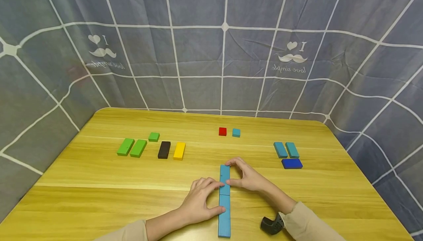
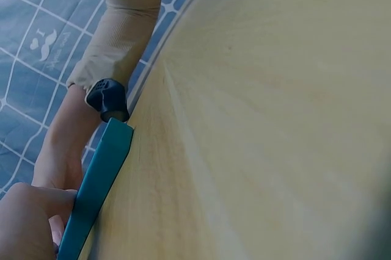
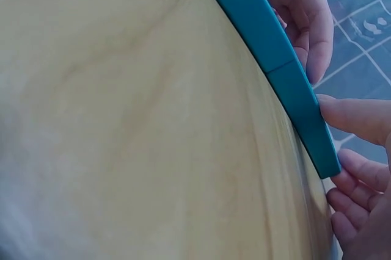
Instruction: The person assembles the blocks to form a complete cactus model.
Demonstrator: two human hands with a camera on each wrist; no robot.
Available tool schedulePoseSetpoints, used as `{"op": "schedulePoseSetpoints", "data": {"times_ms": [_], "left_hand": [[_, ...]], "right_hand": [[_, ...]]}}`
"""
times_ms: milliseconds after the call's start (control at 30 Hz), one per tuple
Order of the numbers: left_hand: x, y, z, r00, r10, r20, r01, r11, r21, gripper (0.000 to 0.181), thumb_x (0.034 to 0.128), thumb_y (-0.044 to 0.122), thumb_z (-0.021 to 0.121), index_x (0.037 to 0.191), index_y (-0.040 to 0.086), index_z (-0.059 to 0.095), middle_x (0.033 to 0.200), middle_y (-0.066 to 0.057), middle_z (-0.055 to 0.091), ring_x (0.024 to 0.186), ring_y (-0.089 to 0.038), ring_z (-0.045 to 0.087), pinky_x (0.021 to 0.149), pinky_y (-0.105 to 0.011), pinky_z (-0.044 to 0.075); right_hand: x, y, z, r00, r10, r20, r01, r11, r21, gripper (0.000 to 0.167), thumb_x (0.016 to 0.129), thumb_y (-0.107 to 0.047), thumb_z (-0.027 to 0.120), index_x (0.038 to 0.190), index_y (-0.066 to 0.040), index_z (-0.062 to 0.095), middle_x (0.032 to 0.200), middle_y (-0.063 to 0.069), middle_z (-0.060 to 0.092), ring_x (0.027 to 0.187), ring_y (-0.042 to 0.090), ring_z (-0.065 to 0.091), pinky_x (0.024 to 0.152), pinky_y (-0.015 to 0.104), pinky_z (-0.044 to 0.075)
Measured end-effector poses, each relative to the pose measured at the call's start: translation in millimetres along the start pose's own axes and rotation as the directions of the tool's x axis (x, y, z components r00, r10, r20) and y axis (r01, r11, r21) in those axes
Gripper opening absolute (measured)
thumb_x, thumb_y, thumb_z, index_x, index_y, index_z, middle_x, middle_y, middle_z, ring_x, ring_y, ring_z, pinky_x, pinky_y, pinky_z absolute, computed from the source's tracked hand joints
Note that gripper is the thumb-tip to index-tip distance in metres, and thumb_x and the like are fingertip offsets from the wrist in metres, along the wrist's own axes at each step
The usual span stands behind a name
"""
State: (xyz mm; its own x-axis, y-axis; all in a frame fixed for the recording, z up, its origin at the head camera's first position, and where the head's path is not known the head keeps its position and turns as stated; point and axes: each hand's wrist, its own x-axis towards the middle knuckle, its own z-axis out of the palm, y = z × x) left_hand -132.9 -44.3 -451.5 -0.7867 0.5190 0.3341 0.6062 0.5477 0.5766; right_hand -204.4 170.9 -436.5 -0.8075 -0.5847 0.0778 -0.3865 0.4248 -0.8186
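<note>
Two light-blue pieces, a near block (image 1: pixel 224 223) and a far block (image 1: pixel 224 173), lie end to end on the table (image 1: pixel 99 200), and I see them as one straight strip pointing away from the person. At the strip's left side, the left hand (image 1: pixel 199 201) is spread, thumb touching the near block and forefinger touching the far one. At the strip's right side, the right hand (image 1: pixel 248 177) pinches the far block, forefinger bent at its far end and thumb on its long edge. A black device (image 1: pixel 272 225) sits by the right cuff, right of the strip.

Beyond the strip are a red cube (image 1: pixel 223 131) and a light-blue cube (image 1: pixel 236 133). Well left of it lie two green blocks (image 1: pixel 138 148), a smaller green piece (image 1: pixel 154 136), a black block (image 1: pixel 164 150) and a yellow block (image 1: pixel 179 151). Well right of it, two shorter light-blue blocks (image 1: pixel 280 150) lie beside a dark-blue block (image 1: pixel 292 164).
</note>
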Motion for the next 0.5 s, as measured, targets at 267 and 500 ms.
{"op": "schedulePoseSetpoints", "data": {"times_ms": [267,500], "left_hand": [[0.6,0.0,0.9,1.000,-0.015,0.011,0.015,1.000,0.002,0.055,0.0777,0.046,0.066,0.122,0.016,0.055,0.104,0.007,0.053,0.094,-0.009,0.044,0.087,-0.042,0.030],[1.0,-0.3,0.9,1.000,-0.028,0.012,0.028,1.000,-0.005,0.057,0.0762,0.049,0.067,0.122,0.017,0.055,0.103,0.007,0.053,0.091,-0.008,0.042,0.085,-0.040,0.030]], "right_hand": [[-0.3,-0.3,-0.8,1.000,-0.003,0.004,0.003,1.000,-0.006,0.046,0.080,-0.024,0.071,0.117,-0.009,0.049,0.118,0.005,0.046,0.119,0.026,0.039,0.100,0.051,0.025],[-0.3,-0.2,-0.9,1.000,-0.010,0.021,0.010,1.000,-0.027,0.047,0.080,-0.023,0.071,0.118,-0.009,0.049,0.119,0.005,0.047,0.121,0.026,0.038,0.101,0.051,0.024]]}}
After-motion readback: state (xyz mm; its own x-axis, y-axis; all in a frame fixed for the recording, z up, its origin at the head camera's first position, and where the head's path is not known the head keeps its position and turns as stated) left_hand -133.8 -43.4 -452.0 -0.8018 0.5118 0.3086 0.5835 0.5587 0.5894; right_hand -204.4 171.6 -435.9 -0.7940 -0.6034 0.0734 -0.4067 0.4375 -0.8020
